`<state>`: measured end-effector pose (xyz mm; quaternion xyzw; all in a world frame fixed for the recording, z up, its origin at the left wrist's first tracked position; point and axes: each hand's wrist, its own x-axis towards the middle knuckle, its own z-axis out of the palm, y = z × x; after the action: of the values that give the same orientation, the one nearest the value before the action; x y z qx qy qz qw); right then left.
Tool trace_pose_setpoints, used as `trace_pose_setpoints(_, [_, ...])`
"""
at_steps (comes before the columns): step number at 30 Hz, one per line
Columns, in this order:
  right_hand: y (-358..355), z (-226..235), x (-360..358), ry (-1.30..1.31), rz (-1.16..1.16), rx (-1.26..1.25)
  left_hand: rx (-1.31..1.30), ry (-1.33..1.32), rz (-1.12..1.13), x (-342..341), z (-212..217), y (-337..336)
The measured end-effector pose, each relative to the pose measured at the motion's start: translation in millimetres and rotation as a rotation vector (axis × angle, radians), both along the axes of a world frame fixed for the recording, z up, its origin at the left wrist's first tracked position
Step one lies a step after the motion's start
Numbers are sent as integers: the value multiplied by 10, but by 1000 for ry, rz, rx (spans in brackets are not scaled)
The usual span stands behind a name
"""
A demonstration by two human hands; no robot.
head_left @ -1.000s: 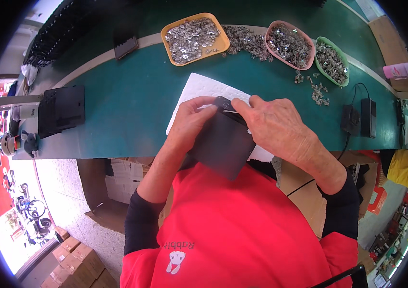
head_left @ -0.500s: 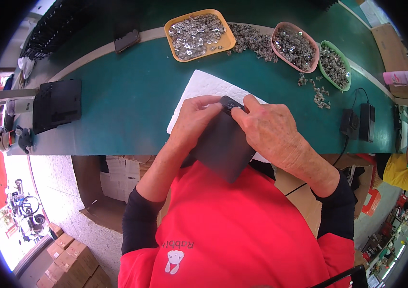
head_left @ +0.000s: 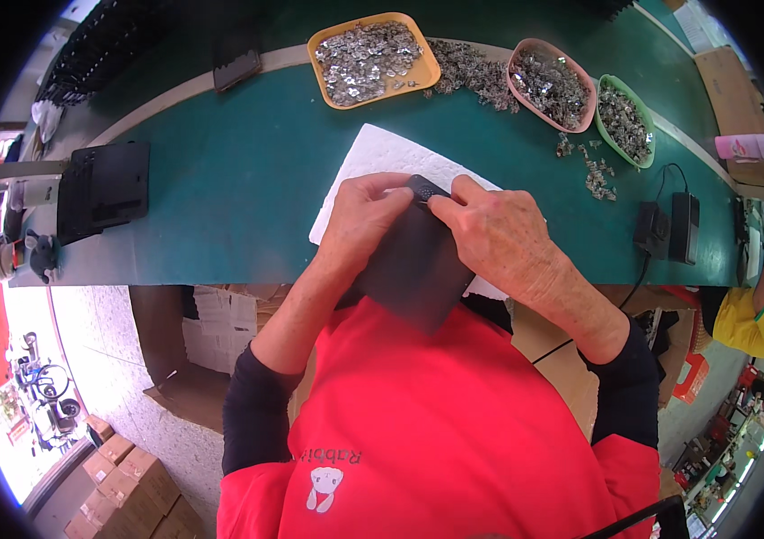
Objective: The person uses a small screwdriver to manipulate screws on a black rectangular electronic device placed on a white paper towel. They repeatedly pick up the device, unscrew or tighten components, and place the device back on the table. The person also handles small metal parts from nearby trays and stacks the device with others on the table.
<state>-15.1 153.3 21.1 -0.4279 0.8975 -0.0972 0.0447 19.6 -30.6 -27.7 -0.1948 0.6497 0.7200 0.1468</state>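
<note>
Left hand (head_left: 366, 214) and right hand (head_left: 490, 235) both closed on dark flat panel (head_left: 413, 269), over white foam sheet (head_left: 373, 157) on green table (head_left: 238, 180)

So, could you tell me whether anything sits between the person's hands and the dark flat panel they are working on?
Nothing visible does. Both the left hand and the right hand already rest directly on the dark panel, fingertips meeting at its top edge over the white foam sheet.
</note>
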Motion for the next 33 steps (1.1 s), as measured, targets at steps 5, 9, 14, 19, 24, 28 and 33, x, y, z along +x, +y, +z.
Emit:
trace_pose_setpoints(5, [56, -21, 54, 17, -56, 53, -108, 78, -3, 23, -91, 111])
trace_pose_setpoints(9, [79, -5, 95, 20, -81, 82, -121, 85, -4, 11, -87, 125])
trace_pose_setpoints(14, [108, 35, 110, 30, -107, 42, -532, 220, -26, 66, -103, 277])
trace_pose_setpoints(19, [175, -18, 108, -31, -104, -10, -378, 156, -62, 37, -66, 180])
trace_pose_setpoints(24, [154, -14, 139, -16, -123, -30, -8, 48, -81, -36, -1, -8])
trace_pose_setpoints(28, [121, -59, 156, 32, -128, 0, -33, 57, -104, -21, -80, -17])
trace_pose_setpoints(33, [102, -97, 151, 32, -125, 4, -50, 62, -116, -30, -103, -14])
